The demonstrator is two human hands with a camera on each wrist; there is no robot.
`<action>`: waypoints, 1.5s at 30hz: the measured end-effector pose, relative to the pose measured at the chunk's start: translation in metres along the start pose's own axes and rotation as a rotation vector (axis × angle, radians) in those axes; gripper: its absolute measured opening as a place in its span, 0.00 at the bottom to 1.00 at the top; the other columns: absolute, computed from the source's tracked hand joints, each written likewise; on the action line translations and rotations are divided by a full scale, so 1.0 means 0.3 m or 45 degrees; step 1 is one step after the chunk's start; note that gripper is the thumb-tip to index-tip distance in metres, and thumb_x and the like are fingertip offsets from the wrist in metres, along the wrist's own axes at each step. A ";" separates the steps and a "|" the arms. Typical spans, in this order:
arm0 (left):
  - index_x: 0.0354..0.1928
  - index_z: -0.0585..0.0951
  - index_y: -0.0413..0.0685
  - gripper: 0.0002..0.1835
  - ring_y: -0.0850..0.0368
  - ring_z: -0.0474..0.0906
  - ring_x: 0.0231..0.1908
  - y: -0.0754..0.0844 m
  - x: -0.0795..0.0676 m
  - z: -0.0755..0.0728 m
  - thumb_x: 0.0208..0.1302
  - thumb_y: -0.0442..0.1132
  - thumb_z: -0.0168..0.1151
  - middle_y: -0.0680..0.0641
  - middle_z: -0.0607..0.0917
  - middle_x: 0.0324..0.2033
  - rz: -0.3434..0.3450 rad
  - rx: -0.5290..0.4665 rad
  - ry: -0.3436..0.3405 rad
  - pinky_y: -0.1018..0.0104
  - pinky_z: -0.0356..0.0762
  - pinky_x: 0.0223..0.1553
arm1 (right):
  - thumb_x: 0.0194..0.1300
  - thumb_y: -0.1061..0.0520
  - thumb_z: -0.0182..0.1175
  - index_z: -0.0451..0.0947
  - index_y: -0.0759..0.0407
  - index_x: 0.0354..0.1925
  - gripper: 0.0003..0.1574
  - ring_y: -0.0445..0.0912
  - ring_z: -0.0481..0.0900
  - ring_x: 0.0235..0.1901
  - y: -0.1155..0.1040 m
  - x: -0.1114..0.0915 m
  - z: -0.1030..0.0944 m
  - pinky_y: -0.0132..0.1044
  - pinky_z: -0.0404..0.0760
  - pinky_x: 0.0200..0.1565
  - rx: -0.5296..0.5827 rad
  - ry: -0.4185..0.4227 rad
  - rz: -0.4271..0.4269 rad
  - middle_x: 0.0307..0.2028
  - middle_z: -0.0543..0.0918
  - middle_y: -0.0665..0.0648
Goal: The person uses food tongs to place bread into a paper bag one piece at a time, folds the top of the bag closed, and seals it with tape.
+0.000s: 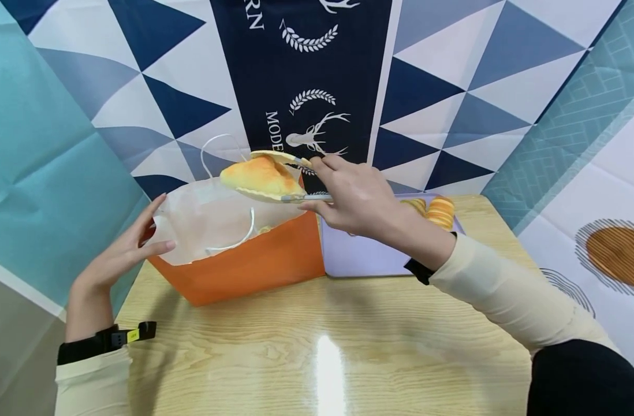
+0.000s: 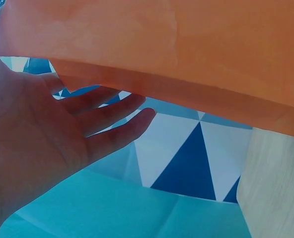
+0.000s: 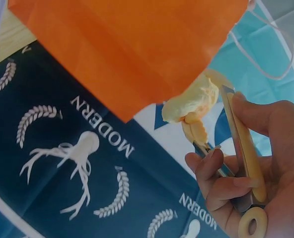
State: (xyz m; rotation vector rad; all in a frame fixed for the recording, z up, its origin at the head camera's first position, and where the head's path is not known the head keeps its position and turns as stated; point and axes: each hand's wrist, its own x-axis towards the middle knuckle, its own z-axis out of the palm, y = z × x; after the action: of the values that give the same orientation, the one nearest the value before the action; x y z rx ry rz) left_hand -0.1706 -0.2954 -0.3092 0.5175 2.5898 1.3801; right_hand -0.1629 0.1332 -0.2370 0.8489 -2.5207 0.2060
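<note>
My right hand grips a pair of food tongs with pale yellow ends. Between the tong ends is a golden bread bun, held above the opening of an orange paper bag with a white inside. My left hand holds the bag's left rim, with the thumb over the white inside. In the left wrist view its other fingers stretch out beneath the orange side; the thumb is hidden there.
Right of the bag, a lilac tray holds bread rolls, partly behind my right forearm. White cord handles loop at the bag's mouth. The wooden table meets a patterned cloth backdrop.
</note>
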 end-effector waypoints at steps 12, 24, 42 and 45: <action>0.79 0.37 0.67 0.50 0.35 0.36 0.72 -0.013 -0.008 0.007 0.67 0.39 0.58 0.49 0.35 0.78 0.020 0.011 0.003 0.17 0.43 0.61 | 0.58 0.32 0.64 0.69 0.65 0.66 0.51 0.46 0.70 0.20 -0.037 0.006 0.048 0.41 0.77 0.20 0.012 -0.063 -0.013 0.45 0.78 0.57; 0.78 0.38 0.72 0.50 0.35 0.42 0.71 -0.007 -0.012 0.007 0.66 0.38 0.58 0.44 0.41 0.77 0.027 0.015 0.006 0.16 0.48 0.59 | 0.57 0.29 0.63 0.68 0.59 0.69 0.53 0.44 0.73 0.26 0.010 -0.030 0.022 0.40 0.76 0.18 0.006 -0.045 0.093 0.49 0.79 0.56; 0.78 0.40 0.73 0.49 0.35 0.37 0.72 -0.009 -0.011 0.005 0.66 0.38 0.58 0.48 0.37 0.78 0.039 0.005 0.025 0.16 0.44 0.59 | 0.61 0.26 0.57 0.69 0.65 0.68 0.54 0.55 0.76 0.31 0.235 -0.203 -0.042 0.49 0.76 0.28 0.062 -0.010 0.436 0.47 0.80 0.63; 0.78 0.40 0.73 0.49 0.35 0.37 0.72 -0.009 -0.009 0.006 0.66 0.38 0.58 0.48 0.37 0.78 0.040 0.011 0.028 0.16 0.44 0.59 | 0.59 0.25 0.57 0.71 0.67 0.66 0.56 0.55 0.75 0.31 0.272 -0.239 -0.027 0.49 0.75 0.28 0.072 -0.015 0.494 0.44 0.80 0.64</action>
State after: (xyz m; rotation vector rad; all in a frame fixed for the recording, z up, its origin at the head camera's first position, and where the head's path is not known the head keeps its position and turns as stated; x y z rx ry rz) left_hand -0.1683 -0.2966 -0.3125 0.5496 2.6175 1.3926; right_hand -0.1589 0.2389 -0.2634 0.3721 -2.6808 0.3985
